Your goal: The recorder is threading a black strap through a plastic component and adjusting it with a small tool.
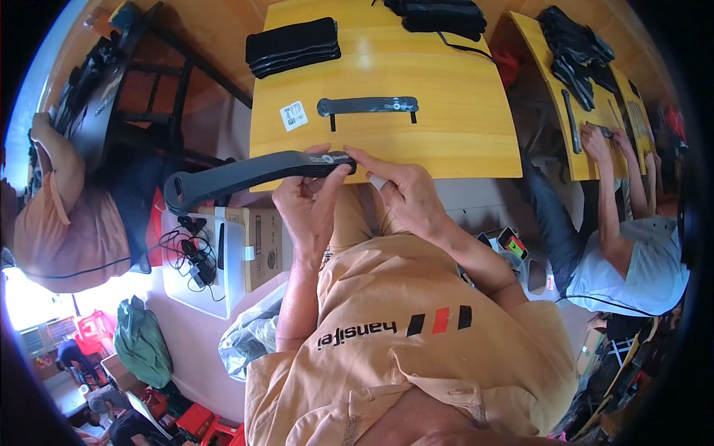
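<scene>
My left hand (pixel 309 201) is closed round a stack of long black straps (pixel 253 169), held above the table's near edge. The straps' rounded end with a slot hangs out to the left. At the stack's right end, my right hand (pixel 409 195) pinches near the tip, its index finger on the straps; a pale wrap circles one of its fingers. Beyond the hands, a single black strap (pixel 368 106) with pale print lies flat on the yellow table (pixel 461 149), with two short dark strips below it. Left of that strap is a white printed label (pixel 293 116).
A pile of folded black pieces (pixel 292 46) sits at the table's far left, and more black goods (pixel 439 16) at the far right. Below left are a clear bin (pixel 195 286) with cables and a cardboard box (pixel 264 249). People sit on both sides; one handles something at another table.
</scene>
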Tool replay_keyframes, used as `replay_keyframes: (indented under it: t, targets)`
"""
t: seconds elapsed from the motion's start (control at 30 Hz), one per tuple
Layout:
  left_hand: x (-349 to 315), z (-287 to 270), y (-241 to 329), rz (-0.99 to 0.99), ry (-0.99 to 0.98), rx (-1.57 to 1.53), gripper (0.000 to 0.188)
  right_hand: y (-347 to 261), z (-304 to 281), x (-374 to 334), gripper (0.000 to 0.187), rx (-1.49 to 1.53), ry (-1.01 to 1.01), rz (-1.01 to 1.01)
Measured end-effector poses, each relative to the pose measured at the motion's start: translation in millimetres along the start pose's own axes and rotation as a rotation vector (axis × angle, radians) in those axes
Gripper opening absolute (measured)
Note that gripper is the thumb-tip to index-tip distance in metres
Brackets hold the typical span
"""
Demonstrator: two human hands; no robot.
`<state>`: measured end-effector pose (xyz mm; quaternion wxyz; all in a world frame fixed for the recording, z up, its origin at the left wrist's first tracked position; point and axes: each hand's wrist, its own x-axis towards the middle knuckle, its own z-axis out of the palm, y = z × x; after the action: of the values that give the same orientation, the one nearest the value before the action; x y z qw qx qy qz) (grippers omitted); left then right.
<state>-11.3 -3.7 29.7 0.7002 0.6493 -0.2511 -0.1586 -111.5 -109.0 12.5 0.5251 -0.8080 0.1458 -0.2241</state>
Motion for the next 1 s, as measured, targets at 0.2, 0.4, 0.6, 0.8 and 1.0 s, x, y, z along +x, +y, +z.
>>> replay_keyframes:
  t: [0.2, 0.4, 0.6, 0.8, 1.0]
  targets:
    - [4, -3, -8, -0.102, -0.090, -0.158, 0.019, -6, -3, -5, 0.047, -0.262, 0.039, -0.121]
    - [5, -6, -1, -0.136, -0.155, -0.137, 0.018, -23, -6, -8, 0.054, -0.577, -0.053, -0.086]
    - [3, -3, -11, -0.168, -0.125, -0.147, 0.021, 12, 2, -3, 0.050, -0.030, 0.000, -0.059]
    - [5, -4, -17, -0.167, -0.155, 0.036, 0.019, -7, -4, -6, 0.046, -0.323, 0.047, -0.110]
    - [9, -7, -12, -0.260, -0.233, -0.008, 0.018, -14, -2, -9, 0.049, -0.521, -0.024, -0.078]
